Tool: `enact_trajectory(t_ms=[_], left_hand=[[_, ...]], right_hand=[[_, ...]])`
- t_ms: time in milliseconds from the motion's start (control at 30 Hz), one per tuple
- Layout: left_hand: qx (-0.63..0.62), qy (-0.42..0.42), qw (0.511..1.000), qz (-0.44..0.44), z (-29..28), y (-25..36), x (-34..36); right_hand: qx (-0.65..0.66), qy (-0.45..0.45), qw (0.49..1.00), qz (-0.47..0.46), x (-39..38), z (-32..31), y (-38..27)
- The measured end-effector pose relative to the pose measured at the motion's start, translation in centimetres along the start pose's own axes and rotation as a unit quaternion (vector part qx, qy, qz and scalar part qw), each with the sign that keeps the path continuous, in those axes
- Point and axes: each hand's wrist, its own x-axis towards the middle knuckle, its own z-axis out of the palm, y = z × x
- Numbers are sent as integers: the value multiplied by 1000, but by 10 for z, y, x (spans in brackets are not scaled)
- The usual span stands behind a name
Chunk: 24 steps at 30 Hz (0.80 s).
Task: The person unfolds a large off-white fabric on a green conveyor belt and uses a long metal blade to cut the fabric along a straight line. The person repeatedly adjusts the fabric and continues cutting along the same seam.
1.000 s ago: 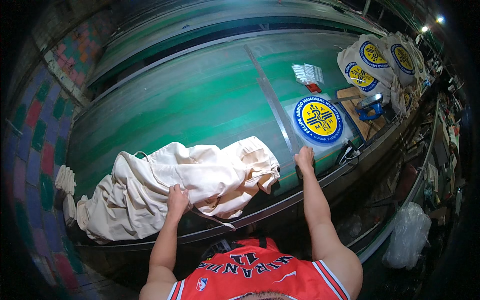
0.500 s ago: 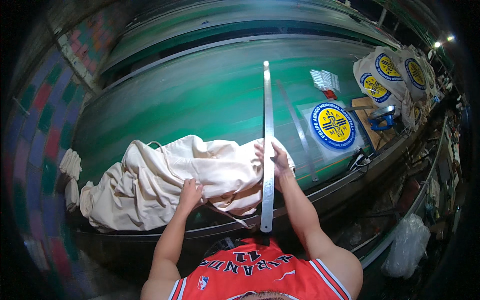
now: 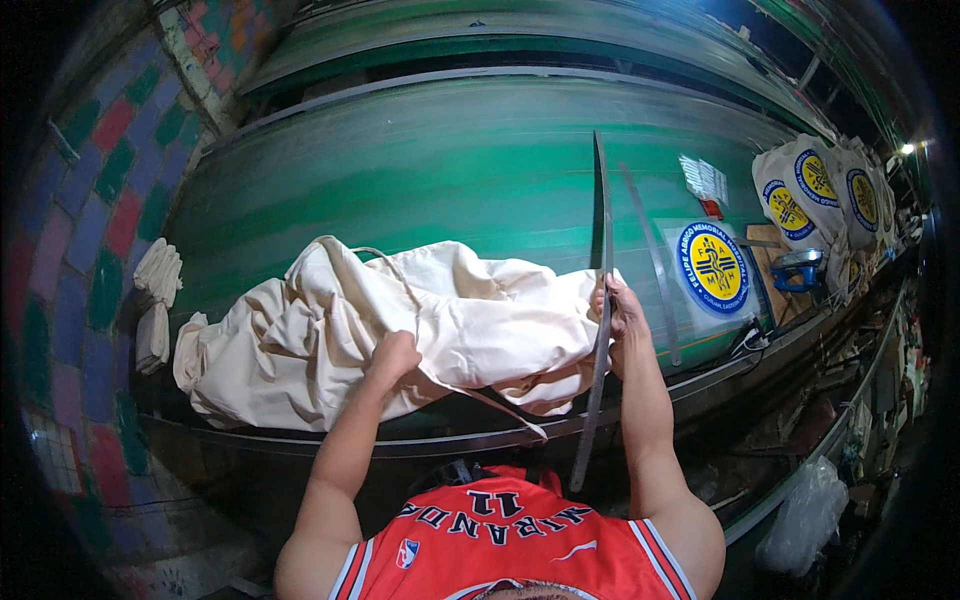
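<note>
A heap of cream cloth (image 3: 470,320), with long narrow straps like a fabric bag's, lies rumpled along the near side of the green table. My left hand (image 3: 397,354) is closed on the cloth near its middle, beside a strap (image 3: 480,398) that trails over the front edge. At the heap's right end, my right hand (image 3: 622,310) grips a long metal ruler (image 3: 597,370), now turned nearly edge-on. The ruler's far end points across the table and its near end reaches past the front edge. Some right fingers are hidden behind it.
Right of the ruler lie a thin strip (image 3: 650,255) and a clear sheet with a round blue-and-yellow emblem (image 3: 713,268). Beyond are a blue-handled tool (image 3: 800,270) on a board and printed cream bags (image 3: 815,190). Folded cloth (image 3: 157,290) sits at the left edge.
The ruler has turned from its flat face to nearly edge-on in my right hand. My left hand has tightened into a fist on the cloth, and the strap has shifted with it.
</note>
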Motion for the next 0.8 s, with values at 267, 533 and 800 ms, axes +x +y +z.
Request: enact_trajectory(t_ms=[267, 533, 800], left_hand=[[-520, 369, 760, 127, -96, -87, -18], [-596, 376, 709, 4, -131, -196, -47], [-689, -142, 702, -111, -116, -232, -73]], right_hand=[[-99, 31, 995, 8, -11, 5, 56], [-77, 61, 994, 53, -15, 33, 61], [-244, 131, 958, -78, -72, 95, 130]])
